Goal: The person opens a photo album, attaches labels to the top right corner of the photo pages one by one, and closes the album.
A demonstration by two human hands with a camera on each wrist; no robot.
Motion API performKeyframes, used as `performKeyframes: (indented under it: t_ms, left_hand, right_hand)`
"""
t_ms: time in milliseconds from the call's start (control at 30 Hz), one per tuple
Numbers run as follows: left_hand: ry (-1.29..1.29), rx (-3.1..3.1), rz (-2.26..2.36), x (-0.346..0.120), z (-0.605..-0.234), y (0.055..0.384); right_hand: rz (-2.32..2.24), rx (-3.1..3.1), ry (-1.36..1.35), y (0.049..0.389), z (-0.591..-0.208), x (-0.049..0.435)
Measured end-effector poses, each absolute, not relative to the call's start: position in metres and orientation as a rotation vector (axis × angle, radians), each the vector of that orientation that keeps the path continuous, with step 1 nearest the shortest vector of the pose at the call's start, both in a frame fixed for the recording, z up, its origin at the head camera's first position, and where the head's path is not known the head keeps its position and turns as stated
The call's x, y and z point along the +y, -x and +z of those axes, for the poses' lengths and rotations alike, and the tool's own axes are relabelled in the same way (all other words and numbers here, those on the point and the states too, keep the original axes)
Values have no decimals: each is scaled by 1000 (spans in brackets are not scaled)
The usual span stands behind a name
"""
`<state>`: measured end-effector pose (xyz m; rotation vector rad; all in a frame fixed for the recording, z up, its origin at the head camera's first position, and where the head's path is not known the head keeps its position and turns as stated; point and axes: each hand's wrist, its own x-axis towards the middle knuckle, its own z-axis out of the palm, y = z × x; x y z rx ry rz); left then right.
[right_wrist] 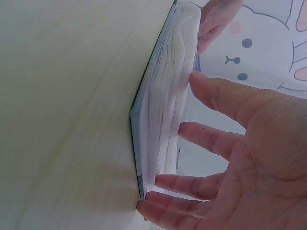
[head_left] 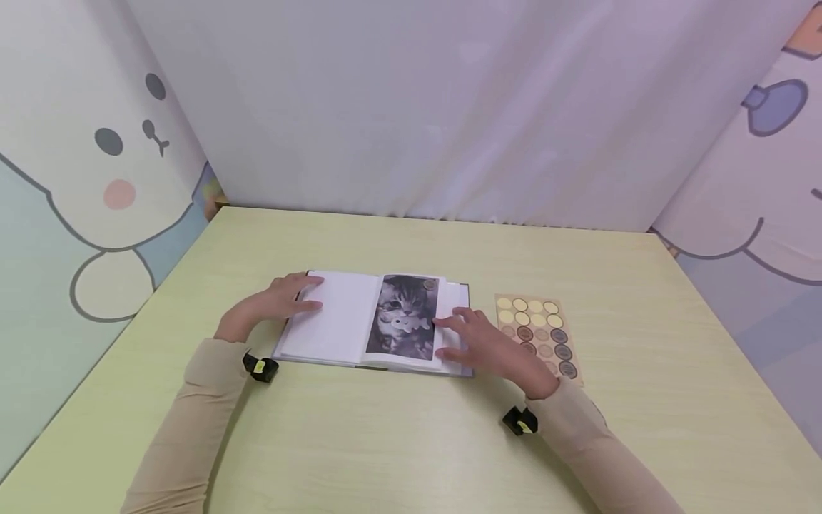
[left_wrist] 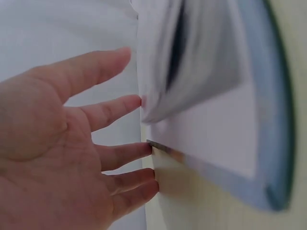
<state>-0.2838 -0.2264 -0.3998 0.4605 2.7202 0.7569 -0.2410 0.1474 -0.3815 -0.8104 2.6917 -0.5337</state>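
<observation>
A photo album (head_left: 334, 314) lies open on the table, its left page blank white. On its right page sits a black-and-white kitten picture (head_left: 389, 294) with a small round sticker (head_left: 429, 285) in its upper right corner and a white fish shape in the middle. My left hand (head_left: 282, 298) touches the album's left edge, fingers spread; in the left wrist view several fingertips meet the page edges. At the right edge, my right hand (head_left: 481, 344) rests its spread fingers on the pages. The right wrist view shows the album's page stack (right_wrist: 168, 96) beside the fingertips.
A brown sheet of round stickers (head_left: 542, 321), some spots pale yellow, lies right of the album, partly behind the right hand. The pale wooden table (head_left: 359, 442) backs onto a white curtain (head_left: 411, 107). Cartoon-printed cloth (head_left: 83, 185) hangs at both sides.
</observation>
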Motion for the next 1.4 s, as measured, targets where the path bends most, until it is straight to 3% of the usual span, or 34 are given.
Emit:
performKeyframes:
  t_ms: [733,1400]
  left_hand:
    - [-381,2670,1039,-231,-407,295]
    - [-6,2324,1557,-234,-396,308]
  right_hand:
    - [-474,2681,794,236,-384,147]
    - [-353,2676,780,236,-382,142]
